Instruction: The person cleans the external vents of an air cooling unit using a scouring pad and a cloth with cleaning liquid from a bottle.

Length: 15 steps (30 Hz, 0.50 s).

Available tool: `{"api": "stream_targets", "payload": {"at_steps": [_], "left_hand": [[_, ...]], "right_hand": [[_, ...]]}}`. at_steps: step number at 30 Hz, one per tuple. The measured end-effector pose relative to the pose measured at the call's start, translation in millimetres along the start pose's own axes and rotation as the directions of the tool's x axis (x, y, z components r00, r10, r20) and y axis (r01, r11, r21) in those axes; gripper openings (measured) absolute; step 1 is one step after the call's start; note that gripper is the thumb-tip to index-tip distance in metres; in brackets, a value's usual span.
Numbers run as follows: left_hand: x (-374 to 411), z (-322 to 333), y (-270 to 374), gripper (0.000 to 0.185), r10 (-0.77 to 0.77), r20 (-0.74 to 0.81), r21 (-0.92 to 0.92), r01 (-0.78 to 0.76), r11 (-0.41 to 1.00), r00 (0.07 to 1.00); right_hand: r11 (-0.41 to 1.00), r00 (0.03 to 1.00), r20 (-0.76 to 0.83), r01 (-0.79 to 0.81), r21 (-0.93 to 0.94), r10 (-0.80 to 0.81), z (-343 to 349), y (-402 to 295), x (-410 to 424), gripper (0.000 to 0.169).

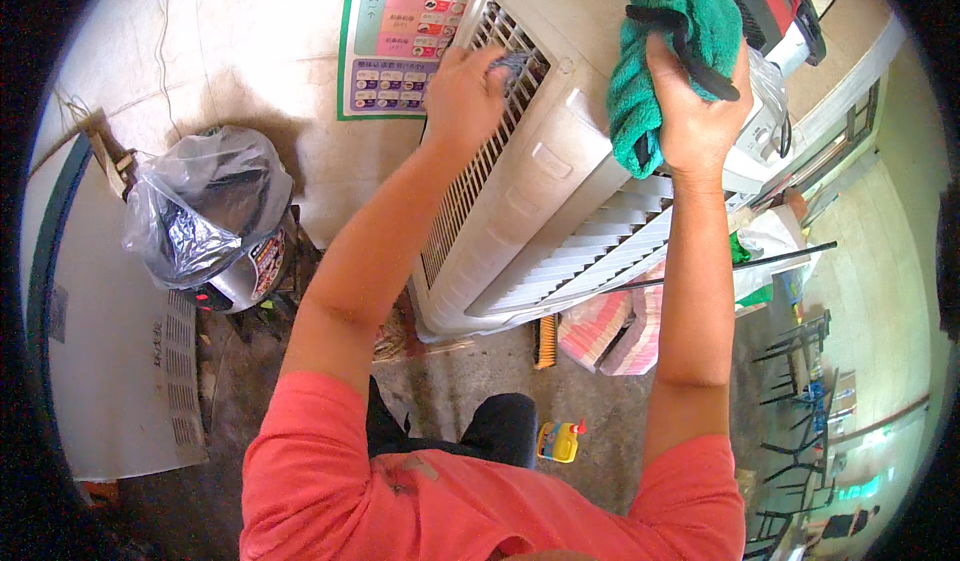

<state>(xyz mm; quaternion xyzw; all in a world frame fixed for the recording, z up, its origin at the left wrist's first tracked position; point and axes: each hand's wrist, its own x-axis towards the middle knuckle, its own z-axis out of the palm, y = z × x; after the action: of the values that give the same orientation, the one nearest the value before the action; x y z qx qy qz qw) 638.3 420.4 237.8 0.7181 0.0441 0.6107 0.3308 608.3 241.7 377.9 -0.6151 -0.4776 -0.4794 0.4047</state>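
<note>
A large off-white air cooler point(517, 212) stands before me, with a grille point(480, 163) on its left side and slanted louvres point(592, 261) on its front. My left hand point(465, 100) is at the upper part of the side grille. Its fingers pinch a small dark grey item point(514, 64), too blurred to name, against the slats. In my right hand point(701, 111) is a bunched green towel point(637, 103) with a black strip across it. This hand is over the cooler's top, near the front right corner, and hides part of the casing.
A printed chart point(390, 85) hangs on the wall beside the grille. To the left stands a plastic-covered electric cooker point(217, 208). On the floor are a brush point(547, 343), pink-striped packages point(611, 332) and a yellow spray bottle point(559, 442). Chairs point(795, 403) stand farther right.
</note>
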Motion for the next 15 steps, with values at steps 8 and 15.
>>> {"api": "stream_targets", "payload": {"at_steps": [8, 15], "left_hand": [[-9, -7, 18, 0.02, 0.095, -0.065, -0.26, -0.108, 0.959, 0.993], [14, 3, 10, 0.023, -0.032, 0.029, -0.132, 0.036, 0.991, 0.999]], "right_hand": [[1.0, 1.0, -0.019, -0.008, 0.023, 0.009, -1, 3, 2, 0.038], [1.0, 1.0, -0.017, -0.018, 0.012, 0.018, 4, -3, 2, 0.035]]}}
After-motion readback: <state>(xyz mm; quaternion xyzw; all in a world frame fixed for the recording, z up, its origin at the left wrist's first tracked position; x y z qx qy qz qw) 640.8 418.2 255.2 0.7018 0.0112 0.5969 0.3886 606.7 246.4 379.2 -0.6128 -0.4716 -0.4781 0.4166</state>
